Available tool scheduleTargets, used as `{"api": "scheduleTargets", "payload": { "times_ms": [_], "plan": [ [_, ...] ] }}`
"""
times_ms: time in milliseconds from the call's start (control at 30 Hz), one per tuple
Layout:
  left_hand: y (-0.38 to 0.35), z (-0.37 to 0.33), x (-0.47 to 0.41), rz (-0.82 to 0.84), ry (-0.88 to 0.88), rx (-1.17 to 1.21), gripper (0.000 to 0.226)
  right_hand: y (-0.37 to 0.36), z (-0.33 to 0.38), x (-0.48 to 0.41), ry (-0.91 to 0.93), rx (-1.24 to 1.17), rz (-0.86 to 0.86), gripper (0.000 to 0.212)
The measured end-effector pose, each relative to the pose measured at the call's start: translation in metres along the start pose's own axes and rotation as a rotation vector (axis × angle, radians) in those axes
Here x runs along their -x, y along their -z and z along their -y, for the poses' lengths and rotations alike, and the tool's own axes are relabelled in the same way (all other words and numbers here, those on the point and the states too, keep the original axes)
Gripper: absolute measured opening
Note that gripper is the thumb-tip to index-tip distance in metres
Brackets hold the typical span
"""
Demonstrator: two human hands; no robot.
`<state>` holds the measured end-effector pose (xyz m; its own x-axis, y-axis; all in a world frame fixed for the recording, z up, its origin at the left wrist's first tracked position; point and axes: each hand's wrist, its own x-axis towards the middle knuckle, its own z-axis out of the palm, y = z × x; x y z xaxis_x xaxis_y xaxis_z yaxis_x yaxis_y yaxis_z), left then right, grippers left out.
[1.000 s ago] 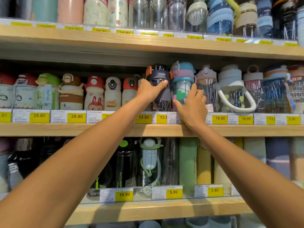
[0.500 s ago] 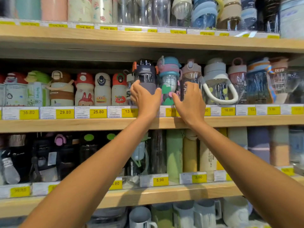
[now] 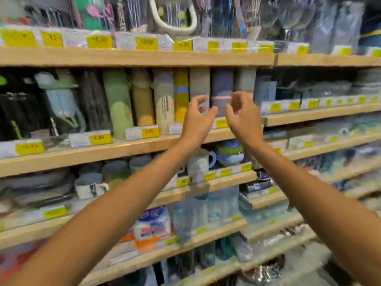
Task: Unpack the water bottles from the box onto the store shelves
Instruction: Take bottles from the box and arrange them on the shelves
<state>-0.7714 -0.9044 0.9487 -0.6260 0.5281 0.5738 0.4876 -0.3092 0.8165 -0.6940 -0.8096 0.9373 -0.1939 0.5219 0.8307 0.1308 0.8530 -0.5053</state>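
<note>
The left grip (image 3: 194, 121) and the right grip (image 3: 245, 120) hung side by side in the air, near each other but apart. Each was moderately wide, its fingers (image 3: 199, 99) loosely curled, and held nothing. Two bare forearms rose to them from the lower corners of the view.

Just behind the grips, a row of tall water bottles (image 3: 164, 104) stood upright on a wooden shelf (image 3: 61, 156), none of them gripped. A purple bottle (image 3: 221, 85) showed in the gap between the two grips, and a grey bottle (image 3: 199, 81) stood just above the left one. Further left along the row came a yellow and purple one (image 3: 181, 96), a tan bottle (image 3: 143, 100) and a green bottle (image 3: 117, 104). Beyond those were a clear bottle with a pale strap (image 3: 59, 100) and several dark bottles (image 3: 16, 112) at the far left.

Yellow price tags (image 3: 146, 43) ran along the front edge of the upper shelf (image 3: 144, 57), where more bottles stood. These were too blurred to tell apart, save one with a white looped strap (image 3: 172, 23).

On the shelf below the grips sat a pale mug (image 3: 199, 163) and a blue bowl (image 3: 229, 153). Lower still lay a white and blue pack (image 3: 153, 223). To the right, a second set of shelves (image 3: 319, 114) carried goods blurred beyond telling.
</note>
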Motion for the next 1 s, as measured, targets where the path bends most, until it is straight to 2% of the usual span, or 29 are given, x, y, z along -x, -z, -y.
{"api": "scheduleTargets", "payload": {
  "times_ms": [133,233,267,400,467,533,600,633,667,733,800,867,967,1000],
  "plan": [
    [-0.08,0.056,0.044,0.162,0.244,-0.031,0.034,0.038,-0.091,0.053,-0.223,0.08,0.075,0.029],
    [-0.12,0.091,0.066,0.288,0.341,-0.07,0.035,0.054,-0.142,0.085,-0.342,0.115,0.164,0.025],
    [-0.167,0.11,0.089,0.394,0.4,-0.087,0.035,0.081,-0.183,0.108,-0.449,0.16,0.169,0.024],
    [-0.228,0.155,0.117,0.615,0.551,-0.155,0.042,0.114,-0.251,0.148,-0.605,0.157,0.252,0.022],
    [-0.273,0.182,0.129,0.741,0.622,-0.175,0.032,0.136,-0.295,0.166,-0.697,0.192,0.266,0.023],
    [-0.317,0.205,0.14,0.851,0.691,-0.206,0.006,0.159,-0.336,0.183,-0.784,0.252,0.297,0.025],
    [-0.366,0.226,0.15,0.938,0.772,-0.237,0.018,0.18,-0.377,0.195,-0.884,0.31,0.339,0.025],
    [-0.395,0.237,0.155,0.992,0.797,-0.255,0.014,0.193,-0.402,0.2,-0.927,0.333,0.354,0.026],
    [-0.423,0.251,0.159,1.038,0.816,-0.261,0.014,0.206,-0.422,0.204,-0.977,0.355,0.371,0.025],
    [-0.475,0.266,0.168,1.131,0.84,-0.292,0.043,0.233,-0.456,0.21,-1.057,0.382,0.377,0.016],
    [-0.527,0.272,0.172,1.254,0.819,-0.312,0.049,0.262,-0.489,0.21,-1.123,0.403,0.39,0.016],
    [-0.575,0.267,0.175,1.328,0.806,-0.304,0.04,0.291,-0.52,0.209,-1.198,0.41,0.394,0.019],
    [-0.646,0.261,0.178,1.404,0.752,-0.316,0.009,0.334,-0.569,0.21,-1.285,0.459,0.335,0.023],
    [-0.672,0.26,0.181,1.432,0.741,-0.312,0.004,0.35,-0.584,0.21,-1.324,0.47,0.311,0.023]
  ]
}}
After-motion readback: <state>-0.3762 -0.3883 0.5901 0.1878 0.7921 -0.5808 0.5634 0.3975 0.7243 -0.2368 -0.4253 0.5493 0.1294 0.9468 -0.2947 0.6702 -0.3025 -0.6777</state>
